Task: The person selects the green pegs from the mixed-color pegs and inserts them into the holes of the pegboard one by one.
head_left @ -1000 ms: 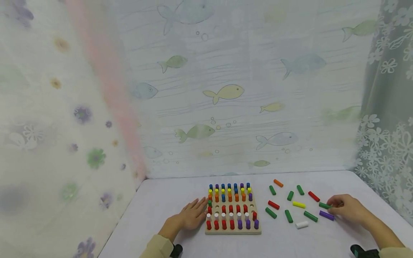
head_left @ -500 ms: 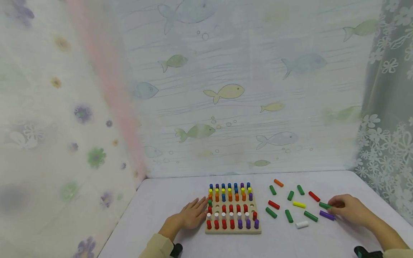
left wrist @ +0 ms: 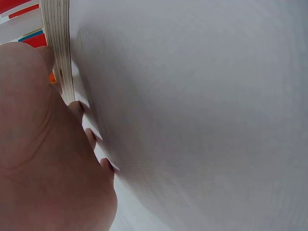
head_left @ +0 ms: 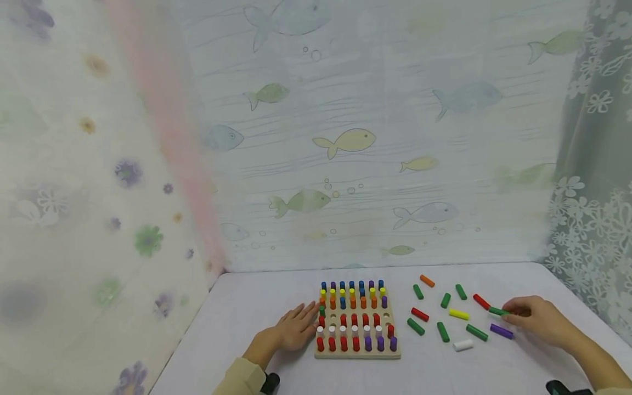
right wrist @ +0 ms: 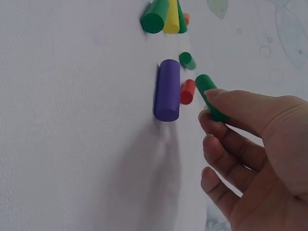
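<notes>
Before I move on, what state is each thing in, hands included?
Pegboard: flat, mostly filled, some holes bare.
Left hand: fingers extended, beside the pegboard.
Right hand: pinching the green peg.
Green peg: held, not in the board.
Loose purple peg: on its side.
Loose white peg: on its side.
Loose yellow peg: on its side.
Remaining loose pegs: on their sides.

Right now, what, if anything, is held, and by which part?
Right hand: a green peg, pinched toward its palm-side end, other end free. Left hand: nothing held, beside the pegboard.
</notes>
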`<state>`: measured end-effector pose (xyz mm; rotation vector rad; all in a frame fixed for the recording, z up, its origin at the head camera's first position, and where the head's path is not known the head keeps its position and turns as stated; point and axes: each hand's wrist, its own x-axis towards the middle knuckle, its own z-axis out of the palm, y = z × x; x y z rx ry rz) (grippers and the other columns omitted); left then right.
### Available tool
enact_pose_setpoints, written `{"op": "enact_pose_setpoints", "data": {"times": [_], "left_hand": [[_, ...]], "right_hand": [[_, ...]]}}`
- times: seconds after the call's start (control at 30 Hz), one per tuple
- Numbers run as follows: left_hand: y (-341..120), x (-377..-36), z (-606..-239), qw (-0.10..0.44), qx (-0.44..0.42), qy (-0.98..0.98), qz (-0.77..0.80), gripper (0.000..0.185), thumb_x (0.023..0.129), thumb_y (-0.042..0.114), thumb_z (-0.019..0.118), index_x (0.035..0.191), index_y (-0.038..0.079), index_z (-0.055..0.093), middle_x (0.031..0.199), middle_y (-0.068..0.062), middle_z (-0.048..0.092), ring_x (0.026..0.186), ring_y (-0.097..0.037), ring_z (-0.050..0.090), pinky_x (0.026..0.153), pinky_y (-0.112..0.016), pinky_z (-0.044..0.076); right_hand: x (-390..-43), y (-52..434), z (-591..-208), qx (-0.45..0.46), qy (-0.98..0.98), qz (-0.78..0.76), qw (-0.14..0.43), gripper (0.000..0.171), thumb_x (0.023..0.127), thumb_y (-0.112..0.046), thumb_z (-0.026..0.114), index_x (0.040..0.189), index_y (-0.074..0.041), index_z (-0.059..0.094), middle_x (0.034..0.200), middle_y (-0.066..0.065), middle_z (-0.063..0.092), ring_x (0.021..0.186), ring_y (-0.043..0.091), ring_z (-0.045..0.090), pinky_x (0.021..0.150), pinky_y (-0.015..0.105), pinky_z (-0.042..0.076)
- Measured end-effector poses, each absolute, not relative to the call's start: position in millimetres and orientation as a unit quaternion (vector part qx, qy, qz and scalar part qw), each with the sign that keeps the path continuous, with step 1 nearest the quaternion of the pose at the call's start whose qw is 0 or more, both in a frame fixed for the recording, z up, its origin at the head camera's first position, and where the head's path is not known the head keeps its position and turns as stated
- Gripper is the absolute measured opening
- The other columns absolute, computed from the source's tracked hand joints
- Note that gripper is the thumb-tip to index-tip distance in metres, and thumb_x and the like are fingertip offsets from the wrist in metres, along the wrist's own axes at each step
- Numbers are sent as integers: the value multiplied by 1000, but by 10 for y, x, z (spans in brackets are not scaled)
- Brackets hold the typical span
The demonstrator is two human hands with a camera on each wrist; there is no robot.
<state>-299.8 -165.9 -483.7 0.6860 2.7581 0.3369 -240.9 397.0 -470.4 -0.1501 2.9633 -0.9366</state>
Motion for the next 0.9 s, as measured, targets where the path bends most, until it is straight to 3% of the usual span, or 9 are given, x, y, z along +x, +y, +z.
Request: {"op": "enact_pose_setpoints", "data": {"times": [0.2, 0.9], "left_hand": [[-1658, -3001, -4827, 142, 241, 953, 115, 60, 111, 44, 33, 164, 15, 25, 170, -6, 24, 156, -34, 19, 124, -59, 17], [-1658, -3003, -4847, 144, 236, 954, 117, 61, 110, 42, 38, 163, 15, 27, 169, -5, 25, 156, -34, 19, 123, -59, 18]], "right_hand": [[-2373, 3907, -4623, -62, 954, -293, -6, 27, 95, -20, 73, 110, 2, 73, 94, 0, 68, 78, 6, 54, 64, 25, 49], [-2316, 3647, -4469, -82, 949, -303, -33, 20, 95, -18, 73, 109, -3, 72, 90, 0, 65, 76, 6, 53, 60, 25, 47]]}}
